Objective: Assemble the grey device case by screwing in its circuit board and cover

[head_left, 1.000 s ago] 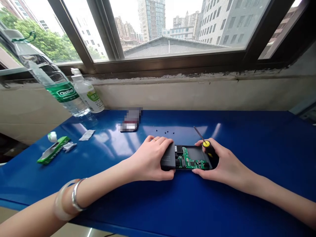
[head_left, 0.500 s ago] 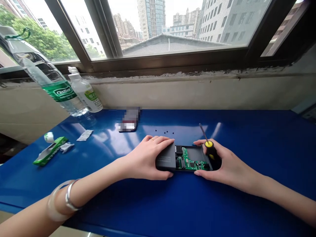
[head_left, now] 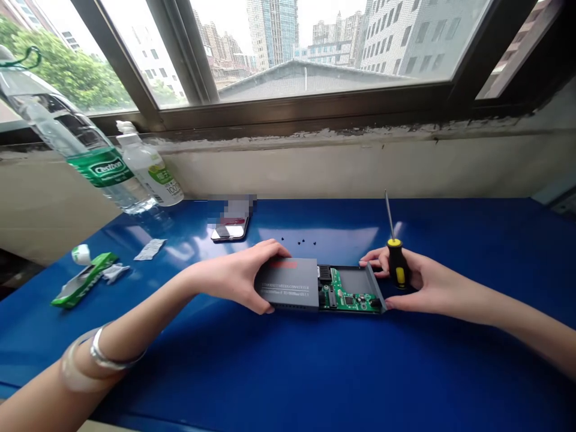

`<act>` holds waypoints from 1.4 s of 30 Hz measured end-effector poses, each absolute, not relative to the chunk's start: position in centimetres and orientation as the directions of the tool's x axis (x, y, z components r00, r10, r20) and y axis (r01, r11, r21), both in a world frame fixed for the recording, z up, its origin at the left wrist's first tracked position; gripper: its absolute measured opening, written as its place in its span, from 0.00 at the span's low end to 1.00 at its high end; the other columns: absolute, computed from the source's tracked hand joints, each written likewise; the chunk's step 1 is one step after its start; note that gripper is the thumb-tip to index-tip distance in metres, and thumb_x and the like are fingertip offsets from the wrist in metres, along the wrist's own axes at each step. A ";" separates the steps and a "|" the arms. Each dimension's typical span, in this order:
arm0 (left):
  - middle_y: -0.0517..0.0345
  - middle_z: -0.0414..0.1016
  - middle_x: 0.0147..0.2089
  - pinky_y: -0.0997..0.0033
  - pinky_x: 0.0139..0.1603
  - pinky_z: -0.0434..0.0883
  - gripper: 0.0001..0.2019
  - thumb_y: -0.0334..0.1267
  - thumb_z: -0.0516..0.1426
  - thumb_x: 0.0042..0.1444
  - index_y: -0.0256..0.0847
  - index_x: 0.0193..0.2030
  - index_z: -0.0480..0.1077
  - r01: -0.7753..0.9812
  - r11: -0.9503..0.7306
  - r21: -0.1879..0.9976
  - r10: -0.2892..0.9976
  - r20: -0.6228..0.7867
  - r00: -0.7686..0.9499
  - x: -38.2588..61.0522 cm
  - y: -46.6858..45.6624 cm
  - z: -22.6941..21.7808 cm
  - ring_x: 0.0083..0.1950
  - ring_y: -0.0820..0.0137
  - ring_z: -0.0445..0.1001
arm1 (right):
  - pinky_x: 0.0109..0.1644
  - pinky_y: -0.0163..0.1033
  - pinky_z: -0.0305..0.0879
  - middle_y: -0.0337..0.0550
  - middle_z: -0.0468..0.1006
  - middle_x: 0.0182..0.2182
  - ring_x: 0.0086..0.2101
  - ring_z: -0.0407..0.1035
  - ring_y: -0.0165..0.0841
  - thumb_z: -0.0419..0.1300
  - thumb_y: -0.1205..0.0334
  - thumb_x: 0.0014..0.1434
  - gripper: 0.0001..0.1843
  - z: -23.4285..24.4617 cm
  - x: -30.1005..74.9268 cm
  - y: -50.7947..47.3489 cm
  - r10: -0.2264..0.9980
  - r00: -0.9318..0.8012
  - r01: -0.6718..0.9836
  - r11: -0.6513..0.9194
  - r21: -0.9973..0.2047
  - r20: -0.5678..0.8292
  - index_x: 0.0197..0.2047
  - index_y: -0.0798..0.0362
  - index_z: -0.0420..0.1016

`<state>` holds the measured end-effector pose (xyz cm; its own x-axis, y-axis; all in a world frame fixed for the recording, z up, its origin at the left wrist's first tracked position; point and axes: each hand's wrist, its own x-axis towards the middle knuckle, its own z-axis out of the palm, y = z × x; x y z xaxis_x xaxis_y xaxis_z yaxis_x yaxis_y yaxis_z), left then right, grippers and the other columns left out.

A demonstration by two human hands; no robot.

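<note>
A grey media converter [head_left: 288, 287] lies on the blue table, its cover slid partway off to the left. From the cover's right side shows the inner tray [head_left: 355, 277] with a green circuit board [head_left: 348, 300]. My left hand [head_left: 236, 279] is closed around the cover's left end, thumb at the front and fingers over the back. In my right hand [head_left: 416, 279] a black and yellow screwdriver [head_left: 398, 264] stands with its shaft up. My right thumb and fingertips are at the tray's end panel [head_left: 376, 288]. Several tiny black screws [head_left: 303, 241] lie behind the converter.
A phone [head_left: 231, 228] lies toward the back. A large water bottle [head_left: 99, 162] and a smaller bottle [head_left: 150, 171] stand at the back left. At the left are a green wrapper [head_left: 85, 279], a white packet [head_left: 150, 249] and a small white-and-green roll [head_left: 81, 254]. The wall and window rise behind.
My left hand has shifted left along the cover, uncovering its printed lettering. My right hand has drawn back to the right, and the screwdriver now stands more upright.
</note>
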<state>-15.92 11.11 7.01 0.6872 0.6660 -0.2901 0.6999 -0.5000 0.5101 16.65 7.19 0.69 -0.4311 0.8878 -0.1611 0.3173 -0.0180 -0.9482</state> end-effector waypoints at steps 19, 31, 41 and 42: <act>0.50 0.65 0.62 0.59 0.61 0.64 0.37 0.44 0.66 0.47 0.45 0.63 0.58 0.522 -0.468 0.713 0.711 -0.047 0.702 -13.2 8.8 3.8 0.61 0.58 0.65 | 0.59 0.53 0.64 0.47 0.70 0.52 0.56 0.64 0.47 0.70 0.54 0.44 0.23 -0.3 16.0 6.8 0.949 -0.308 0.405 0.064 -0.912 -0.070 0.34 0.50 0.61; 0.48 0.53 0.67 0.54 0.65 0.61 0.36 0.45 0.63 0.53 0.49 0.66 0.54 0.526 -0.480 0.702 0.707 -0.046 0.706 -12.4 8.1 3.0 0.65 0.56 0.59 | 0.60 0.50 0.63 0.46 0.71 0.51 0.56 0.64 0.43 0.66 0.52 0.51 0.18 0.1 15.8 6.7 0.944 -0.325 0.365 0.073 -0.928 -0.054 0.34 0.51 0.61; 0.48 0.62 0.61 0.57 0.63 0.63 0.37 0.46 0.65 0.48 0.43 0.63 0.55 0.563 -0.495 0.662 0.750 -0.001 0.661 -12.0 8.4 2.7 0.61 0.57 0.64 | 0.60 0.46 0.64 0.45 0.70 0.54 0.55 0.65 0.41 0.70 0.56 0.47 0.22 0.7 16.3 7.1 0.915 -0.369 0.318 -0.043 -0.947 -0.165 0.42 0.51 0.65; 0.48 0.62 0.61 0.57 0.63 0.63 0.37 0.46 0.65 0.48 0.42 0.63 0.55 0.561 -0.500 0.660 0.749 0.004 0.663 -11.9 8.4 2.7 0.61 0.57 0.64 | 0.60 0.46 0.64 0.45 0.70 0.53 0.55 0.66 0.40 0.70 0.56 0.47 0.23 0.7 16.2 7.1 0.917 -0.363 0.321 -0.047 -0.946 -0.169 0.42 0.51 0.65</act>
<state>-11.93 8.45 2.72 0.6630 0.7486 0.0040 0.5609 -0.5002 0.6597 16.15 7.07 0.71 -0.3626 0.9166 -0.1686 0.3208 -0.0471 -0.9460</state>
